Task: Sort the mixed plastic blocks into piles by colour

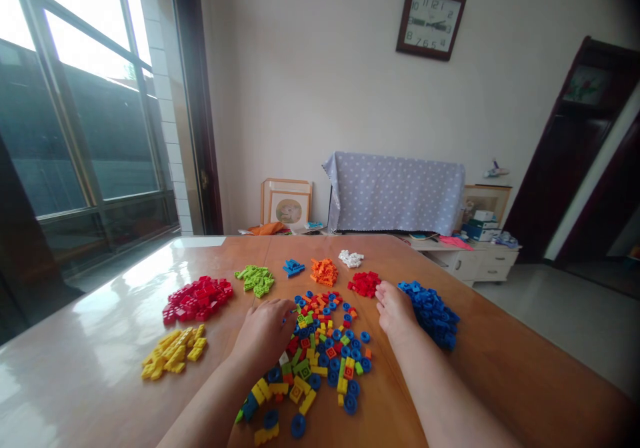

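A mixed heap of coloured plastic bricks point(320, 348) lies on the wooden table point(500, 368) in front of me. My left hand point(265, 331) rests palm down on the heap's left edge, fingers curled over some bricks; what they hold is hidden. My right hand point(395, 308) lies between the heap and a blue pile point(433, 311), fingers bent down beside a red pile point(365, 283). Sorted piles lie around: yellow point(175, 351), big red point(197, 298), green point(256, 279), small blue point(293, 267), orange point(324, 271), white point(351, 258).
A large window point(75, 115) fills the left wall. Behind the table stand a cloth-covered object point(395, 191), framed pictures point(286, 203) and a low white cabinet point(475, 258) with clutter. A clock point(431, 20) hangs on the wall; a dark door point(575, 148) is at right.
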### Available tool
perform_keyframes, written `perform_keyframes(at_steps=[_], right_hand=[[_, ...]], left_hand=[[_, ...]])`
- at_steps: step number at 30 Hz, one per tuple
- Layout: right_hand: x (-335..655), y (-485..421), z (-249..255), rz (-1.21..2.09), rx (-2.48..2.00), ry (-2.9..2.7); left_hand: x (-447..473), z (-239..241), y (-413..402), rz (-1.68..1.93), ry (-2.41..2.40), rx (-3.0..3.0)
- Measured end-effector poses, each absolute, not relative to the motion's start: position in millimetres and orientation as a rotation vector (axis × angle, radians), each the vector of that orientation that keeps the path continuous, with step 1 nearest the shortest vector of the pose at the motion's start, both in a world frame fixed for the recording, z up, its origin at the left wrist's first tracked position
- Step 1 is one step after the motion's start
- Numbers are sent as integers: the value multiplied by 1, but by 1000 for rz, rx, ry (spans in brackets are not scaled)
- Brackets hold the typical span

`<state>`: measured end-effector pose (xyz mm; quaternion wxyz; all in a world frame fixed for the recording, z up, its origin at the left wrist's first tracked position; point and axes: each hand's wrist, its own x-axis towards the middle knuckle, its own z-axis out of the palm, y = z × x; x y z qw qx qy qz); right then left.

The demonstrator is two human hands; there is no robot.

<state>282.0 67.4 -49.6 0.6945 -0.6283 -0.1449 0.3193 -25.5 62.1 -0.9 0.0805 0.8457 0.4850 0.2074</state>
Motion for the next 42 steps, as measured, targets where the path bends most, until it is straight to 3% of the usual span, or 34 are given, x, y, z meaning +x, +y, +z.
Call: perform_keyframes(at_steps=[8,15,21,28,42], right_hand=[[288,63,-42,699,-1348,-321],[264,56,-43,822,-1493,-692],[257,60,-58,623,-1810,-1112],[253,56,-55,685,-1878,-1212],[262,64,-72,413,-2035,-1515]], left_hand=[[-27,-3,62,653,1436,2539],[-27,-2,62,652,1433,2542],[-27,-1,62,651,1425,2533],[-26,2,60,643,1439,2537],[-26,1,60,647,1443,2526]])
